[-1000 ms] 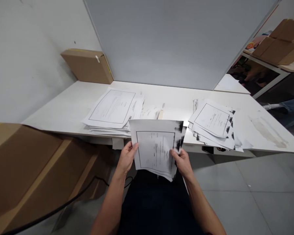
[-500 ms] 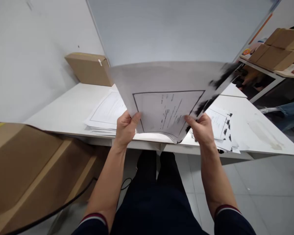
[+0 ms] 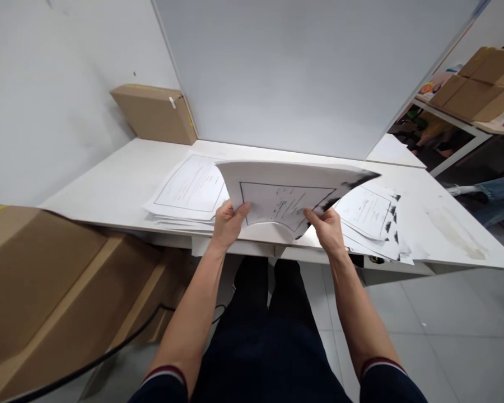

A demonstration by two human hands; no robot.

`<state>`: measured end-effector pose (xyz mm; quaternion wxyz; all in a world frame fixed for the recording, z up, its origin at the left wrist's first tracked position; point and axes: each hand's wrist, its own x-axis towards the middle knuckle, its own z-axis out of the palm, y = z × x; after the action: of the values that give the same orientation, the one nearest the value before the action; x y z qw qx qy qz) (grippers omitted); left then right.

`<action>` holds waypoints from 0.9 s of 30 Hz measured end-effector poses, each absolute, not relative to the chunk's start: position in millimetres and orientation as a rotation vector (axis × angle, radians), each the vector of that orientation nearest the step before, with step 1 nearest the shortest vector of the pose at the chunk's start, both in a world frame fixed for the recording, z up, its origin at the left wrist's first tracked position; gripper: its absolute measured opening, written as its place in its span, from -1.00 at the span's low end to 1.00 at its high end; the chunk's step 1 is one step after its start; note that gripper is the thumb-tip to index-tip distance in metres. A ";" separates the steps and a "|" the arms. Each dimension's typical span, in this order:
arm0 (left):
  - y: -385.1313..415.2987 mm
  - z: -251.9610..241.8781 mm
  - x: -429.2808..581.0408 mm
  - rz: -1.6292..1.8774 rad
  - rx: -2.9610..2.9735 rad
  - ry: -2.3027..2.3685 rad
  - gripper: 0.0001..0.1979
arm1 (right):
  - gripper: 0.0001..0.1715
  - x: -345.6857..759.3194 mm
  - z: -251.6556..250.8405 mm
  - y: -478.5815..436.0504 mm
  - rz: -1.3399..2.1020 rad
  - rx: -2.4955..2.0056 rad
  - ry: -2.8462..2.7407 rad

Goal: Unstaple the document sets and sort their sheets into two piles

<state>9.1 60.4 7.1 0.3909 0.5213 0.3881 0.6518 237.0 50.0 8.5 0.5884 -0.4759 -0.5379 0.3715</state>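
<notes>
A bowed sheet of printed paper (image 3: 273, 193), with a dark border line and black smudges along its right side, is held above the table's front edge; whether it is one sheet or more I cannot tell. My left hand (image 3: 230, 224) pinches its left near corner, thumb on top. At the right near edge, my right hand (image 3: 328, 228) grips it the same way. A stack of printed papers (image 3: 189, 187) lies on the table to the left. Partly behind my right hand is another pile of papers (image 3: 372, 215) with black-smudged edges.
The white table (image 3: 109, 184) runs against a grey-white panel (image 3: 302, 78). A flat cardboard box (image 3: 153, 115) leans at the back left. Large cardboard boxes (image 3: 67, 291) and a black cable (image 3: 126, 341) are at lower left. More boxes (image 3: 472, 89) sit on a rack at right.
Both hands have drawn slightly closer together, bowing the paper more. Its far edge has dropped toward the table, uncovering the panel's bottom edge and more of both piles.
</notes>
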 end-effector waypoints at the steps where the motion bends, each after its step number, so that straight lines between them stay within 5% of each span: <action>1: 60.3 5.6 10.2 1.660 1.293 0.979 -0.68 | -0.71 236.7 4.0 51.3 0.887 -1.116 -1.262; 7: 58.6 1.3 11.9 1.688 1.133 0.944 -0.70 | -0.78 251.1 19.5 48.6 0.658 -1.211 -1.409; 13: 54.0 3.9 -11.4 1.784 1.239 1.083 -0.28 | -0.82 282.4 100.1 20.9 0.088 -1.377 -1.973; 16: 50.3 -0.3 -15.8 1.686 1.478 1.238 -0.23 | -0.78 284.8 119.2 12.7 -0.111 -1.440 -2.188; 23: 55.5 -35.7 0.7 1.373 1.393 1.167 -0.67 | -0.74 268.9 111.7 14.9 -0.165 -1.562 -2.422; 27: 57.6 -42.3 2.0 1.298 1.349 1.179 -0.72 | -0.71 268.2 111.3 14.3 -0.121 -1.608 -2.479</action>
<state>2.0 57.6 -42.3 0.4482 0.5450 0.4765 0.5244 268.2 14.3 111.3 0.0921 -0.5415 -0.8347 -0.0409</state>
